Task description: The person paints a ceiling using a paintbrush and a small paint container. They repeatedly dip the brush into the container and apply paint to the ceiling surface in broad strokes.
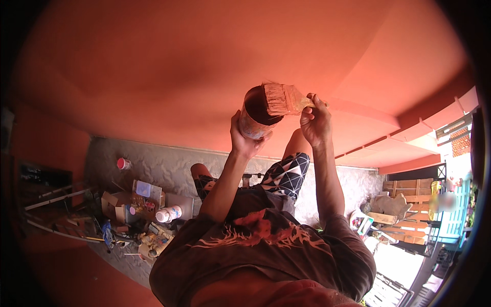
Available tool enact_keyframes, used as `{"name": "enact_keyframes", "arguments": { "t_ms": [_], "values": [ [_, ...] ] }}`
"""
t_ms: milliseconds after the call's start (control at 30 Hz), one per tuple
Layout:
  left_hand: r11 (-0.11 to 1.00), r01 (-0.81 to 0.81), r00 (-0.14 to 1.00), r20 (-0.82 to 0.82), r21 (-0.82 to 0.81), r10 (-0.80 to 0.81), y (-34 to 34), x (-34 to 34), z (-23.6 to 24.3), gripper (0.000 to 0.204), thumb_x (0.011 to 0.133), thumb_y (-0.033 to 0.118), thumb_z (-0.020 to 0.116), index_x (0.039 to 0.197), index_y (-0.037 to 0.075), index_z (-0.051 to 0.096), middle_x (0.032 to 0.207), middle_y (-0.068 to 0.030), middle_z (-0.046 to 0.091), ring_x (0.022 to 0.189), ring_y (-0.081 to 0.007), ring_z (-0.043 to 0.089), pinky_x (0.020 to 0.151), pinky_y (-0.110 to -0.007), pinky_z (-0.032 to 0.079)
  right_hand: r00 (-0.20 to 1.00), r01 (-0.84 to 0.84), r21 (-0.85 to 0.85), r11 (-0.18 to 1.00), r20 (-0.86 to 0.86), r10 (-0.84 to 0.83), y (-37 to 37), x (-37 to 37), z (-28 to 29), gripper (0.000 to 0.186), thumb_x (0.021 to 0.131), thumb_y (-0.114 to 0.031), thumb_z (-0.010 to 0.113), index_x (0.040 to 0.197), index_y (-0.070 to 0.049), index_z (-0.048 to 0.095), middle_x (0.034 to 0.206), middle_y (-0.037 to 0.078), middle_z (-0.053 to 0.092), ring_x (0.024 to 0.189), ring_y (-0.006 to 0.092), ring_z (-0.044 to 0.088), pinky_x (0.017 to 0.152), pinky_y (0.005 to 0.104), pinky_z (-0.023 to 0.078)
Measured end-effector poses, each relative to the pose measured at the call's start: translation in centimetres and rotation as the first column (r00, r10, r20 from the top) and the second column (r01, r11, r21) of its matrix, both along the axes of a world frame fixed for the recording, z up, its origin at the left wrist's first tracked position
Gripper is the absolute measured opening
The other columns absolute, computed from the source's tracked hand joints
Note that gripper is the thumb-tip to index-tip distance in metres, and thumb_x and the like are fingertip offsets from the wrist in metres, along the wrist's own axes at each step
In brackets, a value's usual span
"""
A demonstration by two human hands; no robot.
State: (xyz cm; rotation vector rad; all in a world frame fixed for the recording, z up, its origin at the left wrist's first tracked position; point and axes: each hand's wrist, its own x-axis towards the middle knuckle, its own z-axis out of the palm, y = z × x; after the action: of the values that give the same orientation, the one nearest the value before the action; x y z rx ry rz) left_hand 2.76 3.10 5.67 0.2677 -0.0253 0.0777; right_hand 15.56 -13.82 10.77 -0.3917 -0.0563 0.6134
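In my left hand (pixel 247 140) is a round paint can (pixel 251 127), gripped from below and the side, its open mouth tilted toward the wall. The inside looks dark, and how much paint it holds cannot be made out. My right hand (pixel 317 120) pinches the handle of a wide paintbrush (pixel 284 100) between thumb and fingers. Orange-red paint coats the bristles, which lie across the right rim of the can. Behind both hands rises an orange-red wall (pixel 169 77).
Rough grey floor (pixel 153 161) runs along the wall's foot. A small red-and-white tub (pixel 124 163) stands at left, near cardboard boxes (pixel 116 205), a white container (pixel 169 214) and scattered scraps. At right are wooden pallets (pixel 409 204) and a turquoise fence (pixel 456 210).
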Motion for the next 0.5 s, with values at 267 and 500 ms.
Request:
{"name": "enact_keyframes", "arguments": {
  "t_ms": [267, 500],
  "values": [
    [1.0, 0.012, 0.999, -0.046, -0.008, -0.013, 0.2, 1.0, -0.2, 0.075, 0.096, 0.067, 0.038, 0.12, 0.0, 0.059, 0.095, -0.0188, 0.067, 0.055, -0.0249, 0.056, 0.03, -0.025, 0.037, 0.99, -0.125, -0.049, 0.991, 0.056, 0.127, 0.6, 0.3, 0.5, 0.01, 0.099, -0.015, 0.067, 0.106, -0.01, 0.063, 0.105, 0.003, 0.066, 0.073, 0.0168, 0.065, 0.058, 0.0226, 0.052],
    [0.997, 0.043, 0.999, 0.0, -0.067, -0.043, 0.3, 1.7, -0.9, 0.074, 0.095, 0.066, 0.041, 0.126, 0.001, 0.058, 0.102, -0.0173, 0.067, 0.059, -0.0265, 0.057, 0.032, -0.024, 0.041, 0.979, -0.163, 0.022, 0.986, 0.128, 0.159, 1.0, 1.1, -0.4, 0.012, 0.101, -0.017, 0.063, 0.109, -0.009, 0.062, 0.106, 0.005, 0.068, 0.083, 0.0197, 0.074, 0.067, 0.0311, 0.067]
  ]
}}
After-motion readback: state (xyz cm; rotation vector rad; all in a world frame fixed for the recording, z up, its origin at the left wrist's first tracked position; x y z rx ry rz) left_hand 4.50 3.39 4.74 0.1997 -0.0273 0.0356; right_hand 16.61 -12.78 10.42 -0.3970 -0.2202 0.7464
